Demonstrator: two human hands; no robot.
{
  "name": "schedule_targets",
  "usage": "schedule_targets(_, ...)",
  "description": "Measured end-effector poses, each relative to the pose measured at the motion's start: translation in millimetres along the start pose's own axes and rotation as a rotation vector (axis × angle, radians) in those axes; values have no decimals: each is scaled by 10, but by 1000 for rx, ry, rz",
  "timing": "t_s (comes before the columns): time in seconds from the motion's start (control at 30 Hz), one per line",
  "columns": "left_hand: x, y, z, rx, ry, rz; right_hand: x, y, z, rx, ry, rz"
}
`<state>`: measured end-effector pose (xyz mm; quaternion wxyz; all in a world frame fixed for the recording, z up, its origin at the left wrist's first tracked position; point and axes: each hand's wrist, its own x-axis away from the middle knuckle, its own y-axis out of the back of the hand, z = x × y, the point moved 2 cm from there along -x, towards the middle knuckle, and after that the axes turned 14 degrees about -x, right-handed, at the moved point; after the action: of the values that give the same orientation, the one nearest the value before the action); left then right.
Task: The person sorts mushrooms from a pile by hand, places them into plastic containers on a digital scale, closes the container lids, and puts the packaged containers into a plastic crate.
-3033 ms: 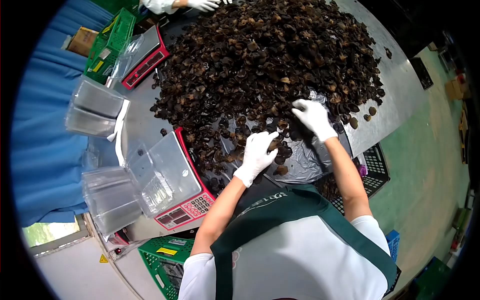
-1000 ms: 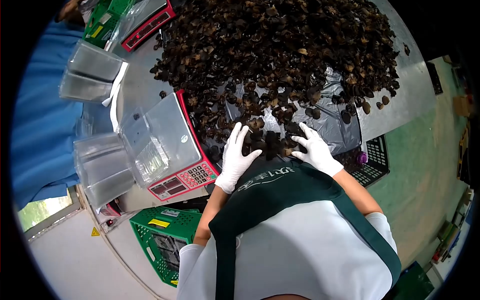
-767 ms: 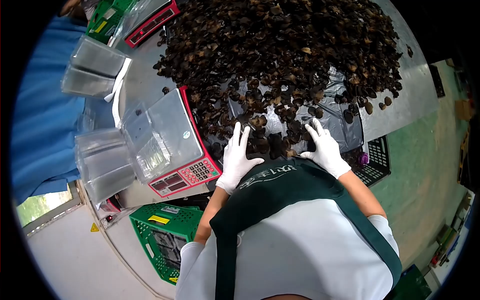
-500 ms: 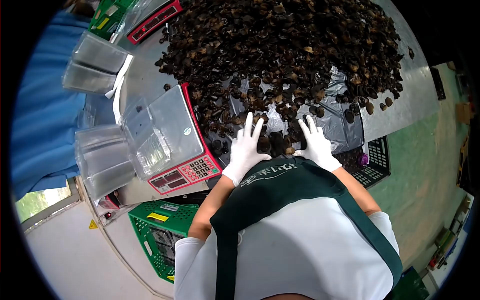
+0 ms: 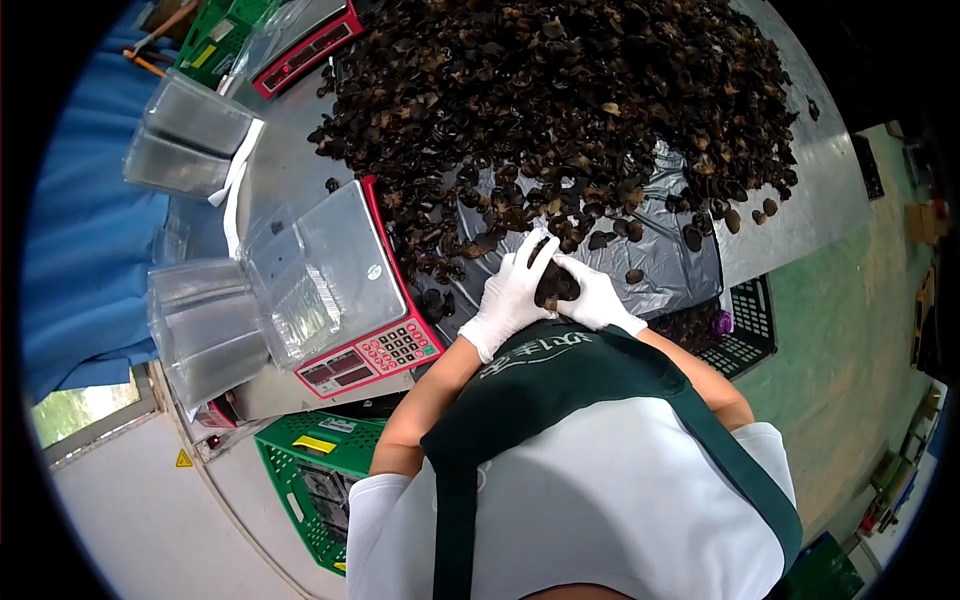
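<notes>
My white-gloved left hand and right hand are cupped together near the table's front edge, close to my apron. Between them is a small clump of dark wood ear mushrooms, partly covered by the fingers. Both hands have their fingers curled round it. Beneath lies a dark plastic sheet, with loose wood ears scattered over it. Beyond the hands spreads a large heap of wood ears.
Left of my hands stands a red electronic scale with clear plastic trays on it. More clear containers are stacked beside it. Another scale is at the far left. A green crate sits below, a black crate at right.
My hands have come together from spread positions on either side, closing round the wood ears between them. The right hand moved left, and more of the plastic sheet shows there.
</notes>
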<state>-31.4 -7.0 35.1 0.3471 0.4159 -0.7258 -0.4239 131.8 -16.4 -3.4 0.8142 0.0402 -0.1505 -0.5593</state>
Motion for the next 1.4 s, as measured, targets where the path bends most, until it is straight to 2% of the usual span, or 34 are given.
schedule_targets(0.1,7,14,98,33,-53,-121,-110,26,165,-131,-126,3)
schedule_targets(0.2,-17,58,188,53,-63,-296,-254,58,221,-101,7,-19)
schedule_targets(0.27,-71,93,248,145,-46,-448,-345,105,240,-111,2,-6)
schedule_targets(0.33,-86,124,309,218,20,-450,-412,181,368,-101,-106,12)
schedule_targets(0.37,-97,88,363,240,62,-513,-445,217,319,-128,-81,-29)
schedule_targets(0.4,-101,111,395,314,103,-558,-464,272,340,-55,-6,-89)
schedule_targets(0.5,-3,200,576,451,355,-538,-518,523,374,8,-35,-182)
schedule_targets(0.53,80,440,519,446,380,-549,-567,596,265,57,46,-229)
schedule_targets(0.57,173,516,619,569,443,-521,-590,689,177,182,94,-279)
schedule_targets(0.63,436,936,591,485,530,-659,-652,816,189,410,111,-335)
schedule_targets(0.67,590,1044,716,449,475,-787,-698,873,208,512,80,-339)
schedule_targets(0.73,942,1284,959,323,496,-959,-849,947,237,605,-58,-308)
schedule_targets(0.77,1121,1368,1101,265,556,-1050,-913,941,281,643,-105,-290)
schedule_targets(0.8,1289,1447,1228,418,698,-1083,-976,922,311,681,-150,-271)
schedule_targets(0.83,1479,1435,1505,332,684,-1136,-1051,872,255,745,-113,-282)
schedule_targets(0.87,1619,1434,1684,347,691,-1140,-1108,789,158,810,-74,-293)
schedule_targets(0.93,1805,1401,1860,88,903,-986,-1136,592,146,785,-13,-285)
schedule_targets(1.0,1948,1236,2097,23,902,-818,-1072,417,210,782,79,-253)
schedule_targets(1.07,1910,1212,2015,-20,966,-668,-902,224,274,755,195,-141)
schedule_targets(1.13,1821,1250,1882,-82,956,-652,-775,45,221,562,243,3)
schedule_targets(1.2,1802,1244,1882,-235,897,-729,-561,-51,279,525,312,174)
schedule_targets(1.27,1689,1278,1687,-292,881,-774,-348,-110,217,546,480,308)
schedule_targets(1.33,1493,1315,1363,-473,719,-924,-161,-77,198,531,531,374)
schedule_targets(1.4,1201,1251,930,-285,497,-937,-65,47,138,501,576,326)
